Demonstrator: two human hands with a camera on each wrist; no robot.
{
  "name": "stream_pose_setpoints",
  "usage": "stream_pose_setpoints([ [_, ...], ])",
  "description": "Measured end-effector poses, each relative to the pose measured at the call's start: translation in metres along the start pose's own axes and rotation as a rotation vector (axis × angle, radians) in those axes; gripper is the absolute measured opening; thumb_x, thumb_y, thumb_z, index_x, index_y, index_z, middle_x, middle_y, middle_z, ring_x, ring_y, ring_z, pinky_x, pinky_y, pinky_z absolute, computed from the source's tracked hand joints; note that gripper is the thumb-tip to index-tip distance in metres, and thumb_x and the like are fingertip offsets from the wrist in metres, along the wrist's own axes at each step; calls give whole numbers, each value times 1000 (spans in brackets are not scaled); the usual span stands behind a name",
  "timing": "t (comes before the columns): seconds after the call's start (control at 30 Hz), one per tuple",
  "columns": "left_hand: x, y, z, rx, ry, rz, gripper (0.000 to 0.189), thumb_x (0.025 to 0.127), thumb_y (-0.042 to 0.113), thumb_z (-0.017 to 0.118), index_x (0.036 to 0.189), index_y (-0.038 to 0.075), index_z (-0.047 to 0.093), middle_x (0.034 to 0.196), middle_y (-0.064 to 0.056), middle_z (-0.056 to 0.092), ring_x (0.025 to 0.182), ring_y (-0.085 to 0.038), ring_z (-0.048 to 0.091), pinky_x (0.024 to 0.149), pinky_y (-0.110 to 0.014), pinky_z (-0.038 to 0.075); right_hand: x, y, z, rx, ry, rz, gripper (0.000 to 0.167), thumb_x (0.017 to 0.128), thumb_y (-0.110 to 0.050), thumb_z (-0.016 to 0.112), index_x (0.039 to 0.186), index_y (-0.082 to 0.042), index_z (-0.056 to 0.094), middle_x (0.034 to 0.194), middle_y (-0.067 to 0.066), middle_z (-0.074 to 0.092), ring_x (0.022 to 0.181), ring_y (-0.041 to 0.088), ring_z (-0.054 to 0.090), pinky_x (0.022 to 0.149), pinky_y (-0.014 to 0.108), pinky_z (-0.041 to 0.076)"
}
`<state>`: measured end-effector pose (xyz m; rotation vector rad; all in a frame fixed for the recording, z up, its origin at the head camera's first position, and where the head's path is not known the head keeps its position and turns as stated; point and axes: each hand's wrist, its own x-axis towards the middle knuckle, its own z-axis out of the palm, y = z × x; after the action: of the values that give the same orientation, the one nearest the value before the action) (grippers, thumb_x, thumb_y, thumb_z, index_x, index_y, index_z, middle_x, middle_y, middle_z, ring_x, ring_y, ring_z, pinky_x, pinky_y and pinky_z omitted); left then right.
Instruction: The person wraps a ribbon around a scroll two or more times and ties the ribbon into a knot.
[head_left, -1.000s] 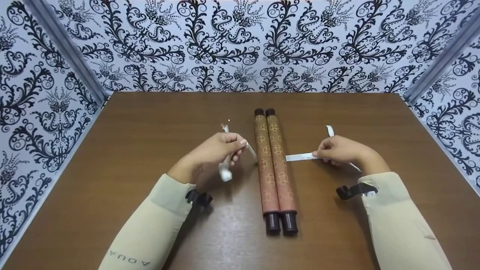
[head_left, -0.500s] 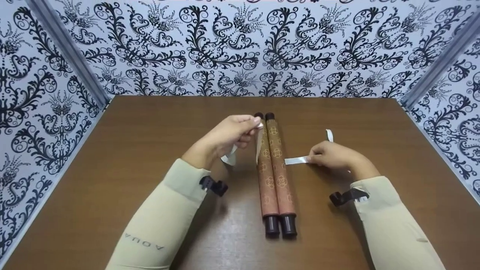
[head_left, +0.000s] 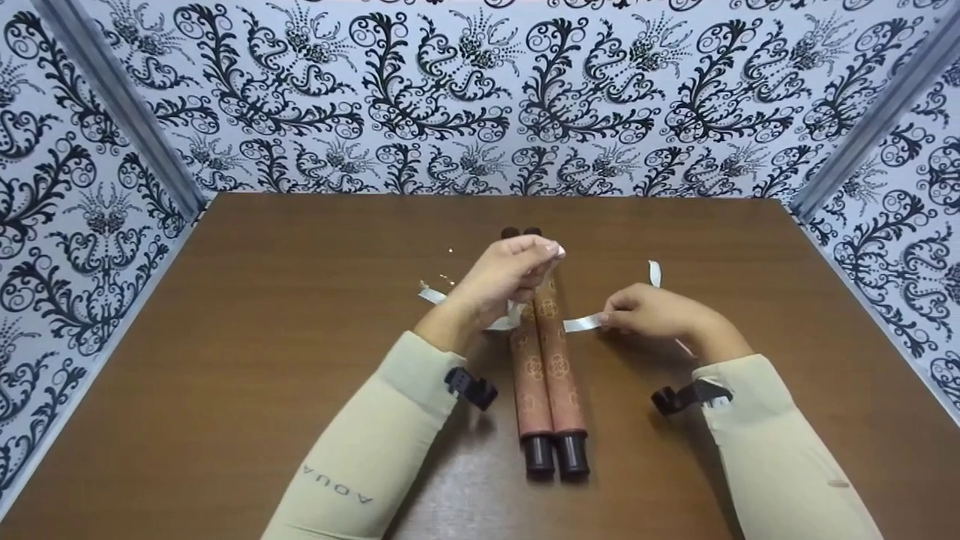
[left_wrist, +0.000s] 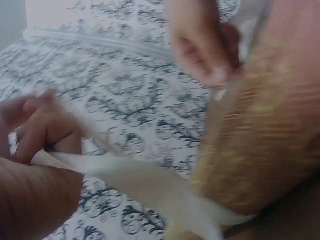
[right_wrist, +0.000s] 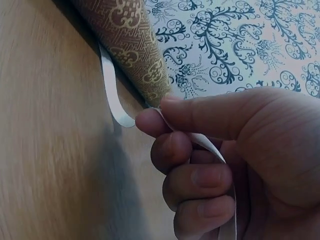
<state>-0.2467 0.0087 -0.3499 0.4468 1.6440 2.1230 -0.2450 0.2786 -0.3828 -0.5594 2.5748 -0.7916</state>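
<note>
Two rolled scrolls [head_left: 541, 375] with dark end knobs and gold-patterned, red-brown covering lie side by side on the table. A white ribbon [head_left: 582, 323] comes out from under them on both sides. My left hand [head_left: 510, 277] is raised over the scrolls and pinches one end of the ribbon, hiding their upper part. In the left wrist view the ribbon [left_wrist: 140, 182] runs, blurred, from that hand towards the patterned roll. To the right of the scrolls my right hand [head_left: 649, 315] pinches the other part of the ribbon between thumb and forefinger; its tail passes behind the curled fingers [right_wrist: 200, 182].
The brown wooden table [head_left: 300, 360] spreads around the scrolls. Black-and-white patterned walls [head_left: 480, 97] stand at the back and sides. A loose ribbon tail [head_left: 433, 296] shows left of the left hand. Black wrist mounts [head_left: 471, 388] stick out from both sleeves.
My left hand has moved up and to the right, from left of the scrolls to above them, carrying its ribbon end. My right hand has shifted slightly left towards the scrolls.
</note>
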Motion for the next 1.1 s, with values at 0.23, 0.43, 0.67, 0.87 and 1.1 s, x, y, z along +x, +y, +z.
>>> stream_pose_setpoints([
  [0.23,5,-15,1,65,153,39,21,103,20,62,112,4,73,63,7,45,54,-6,34,49,-19,26,-2,-16,-3,104,-15,-30,24,104,-24,62,98,-5,75,77,0,57,72,10,51,68,25,43],
  [0.43,3,-22,0,122,142,33,25,104,23,61,114,3,73,60,7,41,53,-6,32,48,-21,24,-4,-23,-5,117,-39,-79,30,106,-27,59,99,0,72,72,-4,53,64,7,46,59,23,39],
  [0.67,1,-28,2,133,122,37,25,105,23,60,113,2,73,57,8,40,49,-6,30,47,-21,24,-7,-30,-4,252,-103,-100,35,108,-27,56,103,6,67,64,-7,47,51,5,39,48,21,33],
  [0.87,-1,-29,4,131,120,28,26,105,24,60,114,3,73,62,7,44,54,-6,34,49,-20,26,-10,-46,0,226,-73,-169,29,108,-26,56,97,-3,69,62,-7,46,53,4,39,50,21,34],
  [1.1,-1,-30,8,150,125,23,26,105,25,60,115,4,73,66,6,47,58,-6,37,52,-21,29,-21,-67,3,232,-68,-162,26,108,-30,56,95,-10,68,63,-5,43,52,5,39,42,24,39],
])
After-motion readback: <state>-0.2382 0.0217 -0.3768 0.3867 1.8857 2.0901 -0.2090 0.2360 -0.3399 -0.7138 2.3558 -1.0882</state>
